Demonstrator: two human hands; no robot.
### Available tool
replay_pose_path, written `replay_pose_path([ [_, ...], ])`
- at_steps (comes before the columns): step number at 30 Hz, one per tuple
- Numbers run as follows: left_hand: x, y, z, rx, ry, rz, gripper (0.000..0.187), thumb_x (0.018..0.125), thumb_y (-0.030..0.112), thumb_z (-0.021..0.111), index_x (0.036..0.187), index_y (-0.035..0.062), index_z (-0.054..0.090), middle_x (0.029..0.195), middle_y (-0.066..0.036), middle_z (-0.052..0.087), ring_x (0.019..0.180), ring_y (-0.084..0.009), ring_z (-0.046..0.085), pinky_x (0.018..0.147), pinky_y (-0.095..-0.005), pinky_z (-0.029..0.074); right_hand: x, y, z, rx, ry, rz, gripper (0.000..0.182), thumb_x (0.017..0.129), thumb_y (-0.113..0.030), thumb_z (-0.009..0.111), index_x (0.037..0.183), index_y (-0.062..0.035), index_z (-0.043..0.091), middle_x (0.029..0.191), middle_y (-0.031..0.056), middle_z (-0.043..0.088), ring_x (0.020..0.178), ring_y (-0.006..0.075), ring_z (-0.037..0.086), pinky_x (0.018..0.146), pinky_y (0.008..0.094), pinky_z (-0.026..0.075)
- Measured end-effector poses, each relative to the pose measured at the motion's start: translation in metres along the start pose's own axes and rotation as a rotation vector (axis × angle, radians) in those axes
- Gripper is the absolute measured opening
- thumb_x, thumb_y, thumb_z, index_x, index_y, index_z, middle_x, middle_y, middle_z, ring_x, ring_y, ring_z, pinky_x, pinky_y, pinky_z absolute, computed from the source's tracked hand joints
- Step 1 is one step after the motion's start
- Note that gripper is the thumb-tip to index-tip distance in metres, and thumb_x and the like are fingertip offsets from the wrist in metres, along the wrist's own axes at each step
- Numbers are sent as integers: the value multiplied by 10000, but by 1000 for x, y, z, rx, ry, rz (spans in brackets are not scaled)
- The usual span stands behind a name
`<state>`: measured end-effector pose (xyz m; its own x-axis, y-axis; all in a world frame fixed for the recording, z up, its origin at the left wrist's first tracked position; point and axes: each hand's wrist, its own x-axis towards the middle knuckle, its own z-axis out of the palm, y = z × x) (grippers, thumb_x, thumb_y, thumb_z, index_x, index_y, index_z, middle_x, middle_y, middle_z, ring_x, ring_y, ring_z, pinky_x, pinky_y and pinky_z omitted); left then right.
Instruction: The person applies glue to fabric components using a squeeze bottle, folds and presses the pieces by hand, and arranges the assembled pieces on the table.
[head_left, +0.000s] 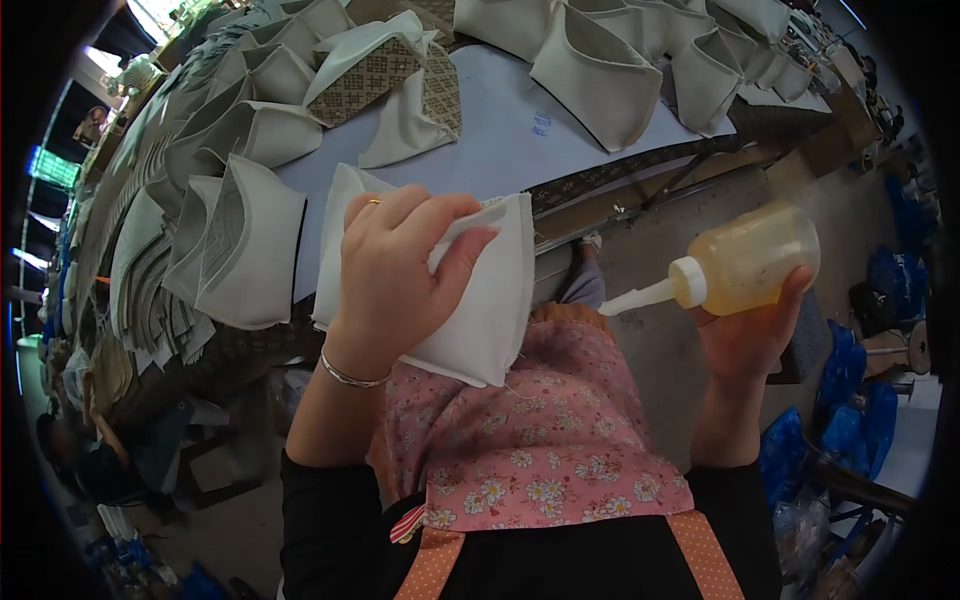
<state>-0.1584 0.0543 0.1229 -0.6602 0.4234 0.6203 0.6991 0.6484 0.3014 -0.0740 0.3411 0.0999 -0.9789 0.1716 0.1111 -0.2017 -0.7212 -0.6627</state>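
Note:
My left hand (400,265) is closed on a white folded fabric piece (480,320) with stitched edges, held over the near table edge and in front of my apron. Its thumb and fingers bend over the upper edge, and part of the piece is hidden behind them. On the other side, my right hand (745,345) grips a translucent squeeze bottle (770,250) with a white cap, partly filled with amber liquid. The bottle lies tilted nearly sideways, its long nozzle pointing left toward the fabric piece but apart from it.
Similar sewn white pieces (255,250) stand along the table (500,110), with stacked fabric layers (150,285) at the left. A patterned fabric piece (375,90) lies farther back. Blue plastic bags (850,400) are on the right, and another person (100,450) sits at far left.

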Motion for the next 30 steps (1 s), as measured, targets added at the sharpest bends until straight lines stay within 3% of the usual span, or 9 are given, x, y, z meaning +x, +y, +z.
replay_pose_path([
  [6,-10,7,3,-103,15,6,78,689,65,656,757,44,624,592,-48,513,550,-209,477,585,-297,349,25,6,9,-411,-146,-230,771,770,-564,543,1303,-62,301,1256,86,427,1152,227,451,950,396,401],
  [13,-14,15,0,-145,-40,-11,71,686,85,663,740,67,621,601,-20,547,549,-204,519,594,-311,357,40,9,16,-491,-197,-254,791,747,-535,592,1305,-53,302,1262,84,434,1158,220,452,959,392,392],
  [15,-14,15,1,-142,-42,-2,73,686,84,664,741,66,620,604,-19,552,551,-203,519,594,-310,357,41,9,17,-398,-268,-245,715,772,-425,629,1295,-47,322,1236,64,461,1144,194,457,955,365,375],
  [22,-15,15,0,-166,-35,-5,76,685,81,664,743,65,617,598,-18,545,540,-200,509,581,-310,347,45,11,15,-399,-280,-254,690,781,-419,623,1285,-44,337,1224,65,466,1138,194,460,956,363,372],
  [25,-15,15,-1,-156,-50,-3,75,685,75,662,743,64,616,591,-17,538,535,-196,504,566,-309,334,45,12,16,-475,-216,-237,751,767,-498,595,1303,-53,313,1262,86,446,1157,225,456,960,397,390],
  [30,-11,14,-2,-193,35,-25,65,693,65,653,746,60,614,590,-21,541,537,-192,509,551,-306,327,39,12,16,-526,-260,-136,758,769,-495,600,1297,-34,309,1247,103,454,1133,225,479,940,387,413],
])
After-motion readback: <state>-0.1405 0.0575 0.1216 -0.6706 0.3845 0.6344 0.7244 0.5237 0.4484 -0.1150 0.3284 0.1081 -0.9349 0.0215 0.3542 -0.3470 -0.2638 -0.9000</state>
